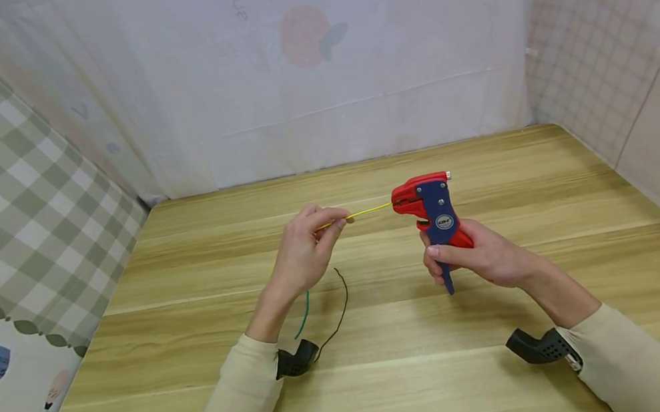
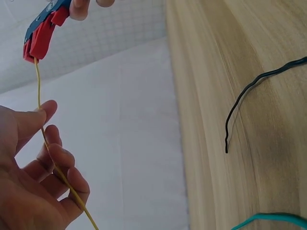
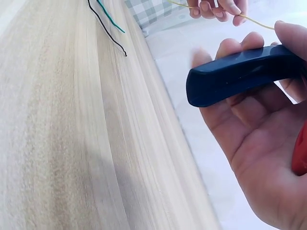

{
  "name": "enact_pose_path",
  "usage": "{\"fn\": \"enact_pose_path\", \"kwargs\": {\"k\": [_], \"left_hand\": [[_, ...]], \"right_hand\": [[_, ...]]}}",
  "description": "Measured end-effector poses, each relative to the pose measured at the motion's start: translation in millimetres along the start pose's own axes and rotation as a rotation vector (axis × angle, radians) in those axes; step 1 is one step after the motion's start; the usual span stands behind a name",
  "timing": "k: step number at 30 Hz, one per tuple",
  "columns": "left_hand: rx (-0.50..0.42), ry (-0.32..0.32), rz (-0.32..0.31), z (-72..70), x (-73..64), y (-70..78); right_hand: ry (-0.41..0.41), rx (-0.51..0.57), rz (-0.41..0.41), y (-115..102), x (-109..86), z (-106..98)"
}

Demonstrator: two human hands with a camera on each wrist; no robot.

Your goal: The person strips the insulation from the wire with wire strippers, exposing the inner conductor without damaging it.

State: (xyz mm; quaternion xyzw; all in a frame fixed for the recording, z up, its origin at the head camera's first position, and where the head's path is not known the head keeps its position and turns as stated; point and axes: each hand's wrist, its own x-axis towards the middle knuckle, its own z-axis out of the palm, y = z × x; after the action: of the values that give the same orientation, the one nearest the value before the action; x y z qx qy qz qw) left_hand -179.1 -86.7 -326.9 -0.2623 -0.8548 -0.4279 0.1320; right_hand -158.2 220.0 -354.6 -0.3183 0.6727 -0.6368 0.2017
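My left hand (image 1: 308, 245) pinches a yellow wire (image 1: 371, 210) between thumb and forefinger. In the left wrist view the wire (image 2: 72, 189) also runs down across the other curled fingers. Its far end enters the red jaws of a wire stripper (image 1: 437, 205). My right hand (image 1: 486, 253) grips the stripper by its handles, fingers wrapped round the blue one. The right wrist view shows the blue handle (image 3: 244, 74) lying across the fingers, with part of the red handle (image 3: 301, 151) near the palm. The wire's tip is hidden inside the jaws.
On the wooden table (image 1: 397, 387) lie a black wire (image 1: 344, 298) and a green wire (image 1: 304, 319), close to the left forearm. A pale cloth wall (image 1: 357, 116) rises behind the table's back edge. Checked cloth (image 1: 8, 132) hangs on the left.
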Motion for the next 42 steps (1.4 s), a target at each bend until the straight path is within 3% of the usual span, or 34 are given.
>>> {"fn": "enact_pose_path", "kwargs": {"k": [9,16,42], "left_hand": [[-0.04,-0.036,-0.011,3.0,-1.3,5.8],[-0.027,-0.003,0.006,5.9,-1.9,9.9],[-0.003,0.011,0.046,5.3,-1.3,9.3]], "right_hand": [[0.011,0.003,0.037,-1.9,-0.2,4.6],[0.011,0.015,0.014,-1.5,1.6,11.2],[0.109,-0.008,-0.048,5.0,4.7,23.9]]}}
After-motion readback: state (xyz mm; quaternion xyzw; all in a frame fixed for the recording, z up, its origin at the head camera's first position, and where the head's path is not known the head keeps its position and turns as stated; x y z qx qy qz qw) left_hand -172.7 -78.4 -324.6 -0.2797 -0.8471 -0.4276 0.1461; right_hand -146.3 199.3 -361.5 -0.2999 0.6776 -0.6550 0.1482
